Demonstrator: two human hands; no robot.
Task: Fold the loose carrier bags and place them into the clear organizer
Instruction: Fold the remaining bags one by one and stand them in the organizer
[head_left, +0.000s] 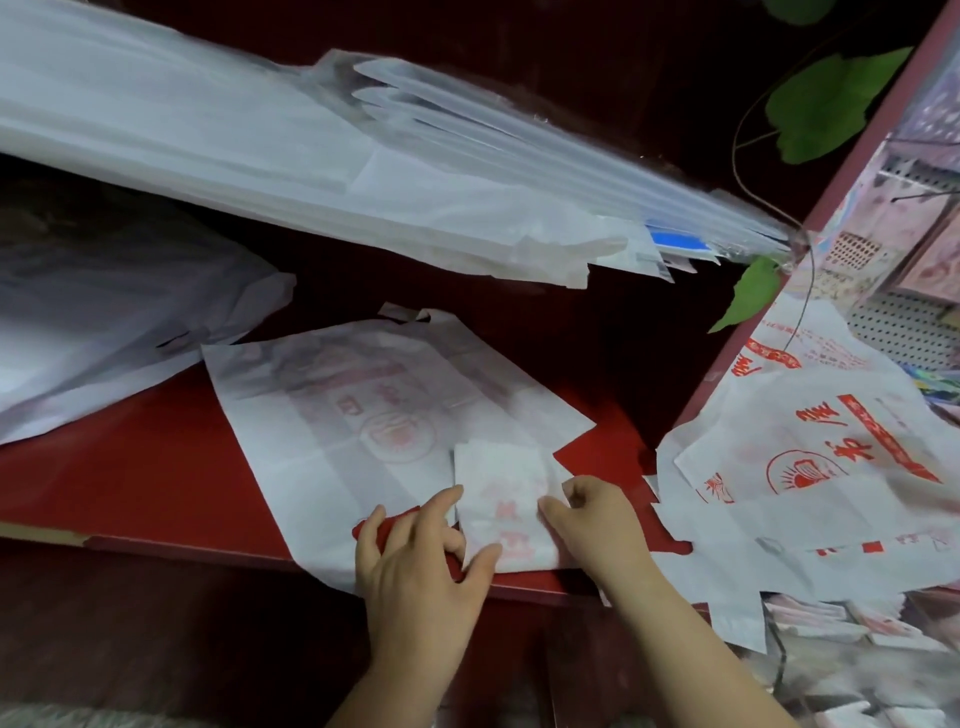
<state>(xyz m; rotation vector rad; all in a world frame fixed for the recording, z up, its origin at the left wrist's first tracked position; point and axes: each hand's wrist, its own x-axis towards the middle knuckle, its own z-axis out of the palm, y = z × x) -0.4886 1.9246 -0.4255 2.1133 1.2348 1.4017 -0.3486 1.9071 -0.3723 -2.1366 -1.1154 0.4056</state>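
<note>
Head view looks down on a glossy red bench (156, 467), where both hands work near six o'clock. Between them lies a folded strip (501, 493) of thin white plastic carrier bag with red print. It rests on top of a flat white carrier bag (332, 415) with faint red lettering, spread out toward ten o'clock.

The left hand (415, 566) has an open grip: spread fingers and thumb press flat along the strip's left and lower edges. The right hand (592, 519) has its grip closed on the strip, curled fingers and thumb pinching the right edge.

To my eye the step in hand is another fold of the strip. To do it well, the left palm should pin the plastic so that it cannot slide on the slick bag beneath. The right hand should turn its edge over squarely, push the air out, then run along the crease. This film will likely spring open if released early.

More loose carrier bags (810, 467), white with bold red print, sprawl at three o'clock. The clear organizer (776, 660), at four o'clock off the bench's edge, seems to hold folded bundles already, though blur hides detail. A tall slanting stack of white bags (234, 156) fills eleven to one o'clock.
</note>
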